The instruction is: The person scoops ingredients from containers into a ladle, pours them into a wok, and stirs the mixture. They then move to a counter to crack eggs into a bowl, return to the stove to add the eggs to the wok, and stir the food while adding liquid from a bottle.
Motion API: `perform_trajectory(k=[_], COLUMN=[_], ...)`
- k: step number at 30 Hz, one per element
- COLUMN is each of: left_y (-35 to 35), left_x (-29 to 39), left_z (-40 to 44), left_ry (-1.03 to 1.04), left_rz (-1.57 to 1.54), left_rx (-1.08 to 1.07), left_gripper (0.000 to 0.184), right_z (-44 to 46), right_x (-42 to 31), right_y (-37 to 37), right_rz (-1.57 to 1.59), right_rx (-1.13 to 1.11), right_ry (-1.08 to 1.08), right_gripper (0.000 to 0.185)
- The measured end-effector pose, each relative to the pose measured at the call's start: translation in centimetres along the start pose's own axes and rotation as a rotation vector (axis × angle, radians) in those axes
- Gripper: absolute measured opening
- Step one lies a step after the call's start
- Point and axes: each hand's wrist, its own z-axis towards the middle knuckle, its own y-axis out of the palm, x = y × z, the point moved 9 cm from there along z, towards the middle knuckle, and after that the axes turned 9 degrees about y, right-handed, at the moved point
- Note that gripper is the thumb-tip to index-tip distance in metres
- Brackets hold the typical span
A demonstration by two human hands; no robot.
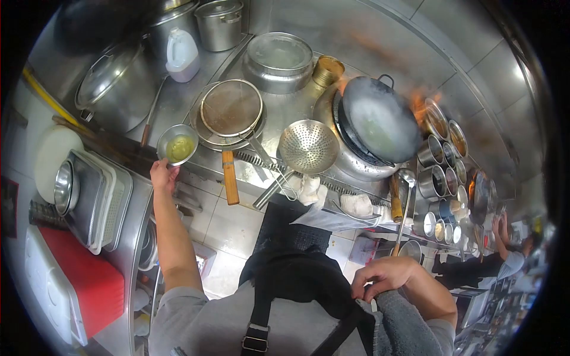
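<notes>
At the left edge of the stove counter, my left hand (164,174) grips a small metal bowl (171,132) by its near rim. Something yellow-green (180,148) lies in the bowl. My right hand (385,276) is down by my body, fingers closed on a grey towel (404,317). To the right of the bowl, a fine-mesh strainer (231,107) with a wooden handle rests over a pan. Further right is a perforated metal ladle (309,146). A steaming wok (377,115) sits tilted on the burner, with flames behind it.
Lidded pots (110,83) and a plastic jug (181,56) stand at the back left. Several metal seasoning containers (431,181) line the right side. A long-handled ladle (407,177) leans near the wok. Stacked trays (98,196) are at left. Another person (504,255) works far right.
</notes>
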Motion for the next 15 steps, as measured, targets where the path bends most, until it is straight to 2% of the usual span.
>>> perform_trajectory(k=[6, 7, 9, 11, 13, 15], left_y=[1.6, 2.8, 5.3, 8.2, 11.2, 14.8], left_x=[2.5, 3.4, 4.8, 5.8, 5.9, 5.3], left_z=[1.5, 1.2, 0.1, -1.0, -2.1, -3.7], left_ry=[0.052, 0.051, 0.043, 0.037, 0.035, -0.007], left_rz=[0.033, 0.043, 0.106, 0.135, 0.157, 0.183], left_rx=[-0.068, -0.098, -0.148, -0.217, -0.281, -0.398], left_gripper=[0.012, 0.012, 0.011, 0.011, 0.011, 0.011], right_z=[1.6, 1.9, 1.7, 2.0, 1.3, 1.4], right_x=[-6.4, -7.2, -10.1, -10.7, -13.2, -14.9], right_y=[1.2, 1.5, 2.4, 3.1, 4.3, 5.3], right_rz=[-0.205, -0.202, -0.298, -0.368, -0.462, -0.531], right_rx=[0.033, 0.052, 0.101, 0.115, 0.152, 0.124], right_ry=[-0.121, -0.124, -0.323, -0.345, -0.548, -0.497], right_gripper=[0.022, 0.022, 0.021, 0.021, 0.022, 0.023])
